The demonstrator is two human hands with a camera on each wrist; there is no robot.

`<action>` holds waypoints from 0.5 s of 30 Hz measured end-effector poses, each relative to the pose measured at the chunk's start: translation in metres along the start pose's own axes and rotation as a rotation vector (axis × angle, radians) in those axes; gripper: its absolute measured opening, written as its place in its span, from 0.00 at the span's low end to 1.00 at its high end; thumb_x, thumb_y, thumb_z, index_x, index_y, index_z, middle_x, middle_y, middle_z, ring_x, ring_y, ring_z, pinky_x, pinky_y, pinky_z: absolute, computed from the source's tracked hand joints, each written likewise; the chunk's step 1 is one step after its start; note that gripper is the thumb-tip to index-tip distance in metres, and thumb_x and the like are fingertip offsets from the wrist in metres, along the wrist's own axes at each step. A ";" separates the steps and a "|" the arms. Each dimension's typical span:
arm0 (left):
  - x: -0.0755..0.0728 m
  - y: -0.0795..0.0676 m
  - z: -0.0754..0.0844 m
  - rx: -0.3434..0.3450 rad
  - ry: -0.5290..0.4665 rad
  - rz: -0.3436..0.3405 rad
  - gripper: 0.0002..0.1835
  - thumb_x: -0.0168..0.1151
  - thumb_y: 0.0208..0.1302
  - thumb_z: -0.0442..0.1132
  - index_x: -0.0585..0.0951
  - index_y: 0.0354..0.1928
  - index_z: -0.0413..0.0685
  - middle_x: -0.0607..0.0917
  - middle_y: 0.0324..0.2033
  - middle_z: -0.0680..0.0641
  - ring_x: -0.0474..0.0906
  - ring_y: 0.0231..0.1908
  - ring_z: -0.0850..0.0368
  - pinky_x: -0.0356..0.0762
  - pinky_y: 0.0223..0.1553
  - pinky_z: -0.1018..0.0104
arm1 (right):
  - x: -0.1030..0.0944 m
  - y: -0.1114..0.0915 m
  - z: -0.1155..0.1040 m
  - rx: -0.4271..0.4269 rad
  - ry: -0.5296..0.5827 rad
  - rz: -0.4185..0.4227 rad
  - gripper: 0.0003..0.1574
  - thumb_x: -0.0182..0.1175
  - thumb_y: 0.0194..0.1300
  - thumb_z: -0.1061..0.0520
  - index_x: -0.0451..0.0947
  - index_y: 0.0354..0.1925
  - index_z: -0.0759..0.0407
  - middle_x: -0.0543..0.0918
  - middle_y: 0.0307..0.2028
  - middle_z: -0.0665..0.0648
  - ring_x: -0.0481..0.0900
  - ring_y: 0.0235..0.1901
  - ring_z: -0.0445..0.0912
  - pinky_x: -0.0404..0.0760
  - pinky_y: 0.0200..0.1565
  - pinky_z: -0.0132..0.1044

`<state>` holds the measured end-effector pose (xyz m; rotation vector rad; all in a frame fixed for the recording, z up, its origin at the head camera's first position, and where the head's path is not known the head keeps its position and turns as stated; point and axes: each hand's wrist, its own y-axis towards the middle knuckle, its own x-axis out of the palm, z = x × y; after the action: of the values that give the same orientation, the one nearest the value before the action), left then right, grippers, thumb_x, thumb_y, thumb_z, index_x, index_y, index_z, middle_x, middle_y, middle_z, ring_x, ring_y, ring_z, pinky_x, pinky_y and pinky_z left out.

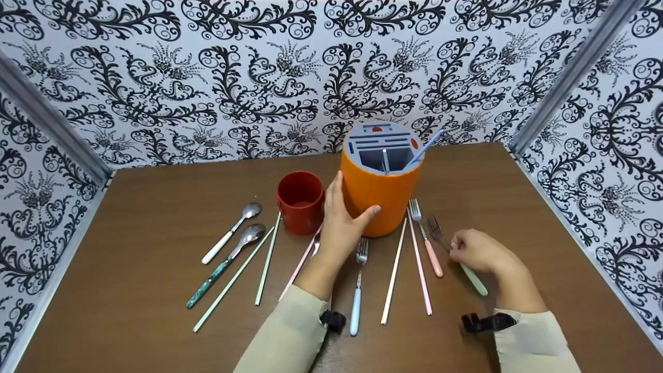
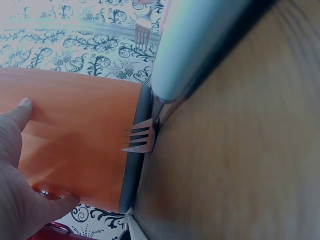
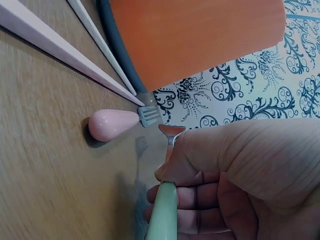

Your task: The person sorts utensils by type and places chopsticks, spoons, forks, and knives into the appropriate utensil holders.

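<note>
I see black-scrolled walls (image 1: 259, 77) beyond the fingers and a wood-grained table (image 1: 129, 248) below them. I have the smooth orange cylinder (image 1: 383, 199) upright against my left hand (image 1: 339, 228) — fingers spread wide, touching its curved side. My right hand (image 1: 484, 251), fingers curled, pinches a green-handled metal fork (image 1: 473, 280).

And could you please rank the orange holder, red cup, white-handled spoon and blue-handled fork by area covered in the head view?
Orange holder
Red cup
Smallest, too alike to rank: white-handled spoon and blue-handled fork
</note>
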<state>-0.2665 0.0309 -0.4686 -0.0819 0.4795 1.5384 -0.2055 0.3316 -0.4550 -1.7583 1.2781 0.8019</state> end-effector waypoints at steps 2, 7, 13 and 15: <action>0.000 0.000 0.000 0.000 0.000 0.001 0.57 0.75 0.61 0.56 0.50 0.83 0.58 0.59 0.80 0.48 0.59 0.78 0.48 0.61 0.78 0.48 | -0.002 0.000 0.000 -0.007 0.017 0.007 0.03 0.59 0.62 0.62 0.75 0.31 0.59 0.75 0.27 0.52 0.72 0.28 0.45 0.70 0.32 0.38; 0.000 0.000 0.000 0.005 0.005 0.003 0.57 0.75 0.61 0.56 0.50 0.83 0.58 0.59 0.80 0.48 0.59 0.77 0.48 0.61 0.78 0.48 | -0.005 -0.001 0.000 -0.024 0.051 0.041 0.03 0.59 0.66 0.61 0.77 0.35 0.61 0.77 0.29 0.53 0.72 0.30 0.46 0.71 0.34 0.38; 0.000 0.000 0.000 0.016 -0.001 0.003 0.57 0.76 0.61 0.55 0.50 0.83 0.56 0.59 0.80 0.48 0.60 0.77 0.48 0.61 0.78 0.48 | -0.007 0.000 -0.002 -0.032 0.140 0.077 0.03 0.59 0.68 0.63 0.78 0.38 0.63 0.79 0.30 0.54 0.74 0.29 0.45 0.74 0.32 0.35; 0.000 0.000 0.000 0.015 0.001 0.003 0.57 0.76 0.60 0.55 0.50 0.83 0.56 0.59 0.80 0.48 0.60 0.77 0.48 0.60 0.78 0.48 | -0.008 0.000 -0.003 -0.027 0.194 0.086 0.03 0.58 0.69 0.63 0.77 0.39 0.64 0.78 0.30 0.54 0.74 0.27 0.44 0.75 0.29 0.33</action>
<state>-0.2665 0.0312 -0.4689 -0.0701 0.4922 1.5371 -0.2078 0.3326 -0.4471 -1.8495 1.4848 0.7127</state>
